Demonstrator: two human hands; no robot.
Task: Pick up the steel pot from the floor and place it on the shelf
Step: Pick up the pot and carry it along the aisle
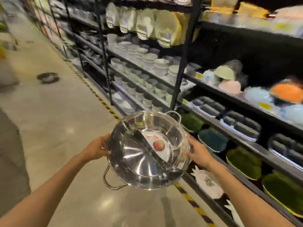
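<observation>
The steel pot (pixel 144 153) is a wide, shiny pan with a curved divider inside, a paper label on its bottom and two wire loop handles. I hold it in the air above the floor, tilted with its inside toward me. My left hand (pixel 96 148) grips its left rim. My right hand (pixel 198 151) grips its right rim. The black metal shelf (pixel 218 125) runs along the right, its lower levels just beyond the pot.
The shelf levels carry stacked white bowls (pixel 157 63), dark trays (pixel 242 125), green and teal mats (pixel 244 163) and coloured bowls. Yellow-black tape (pixel 108 107) marks the floor along the shelf base. A dark round object (pixel 47 77) lies on the concrete floor far left.
</observation>
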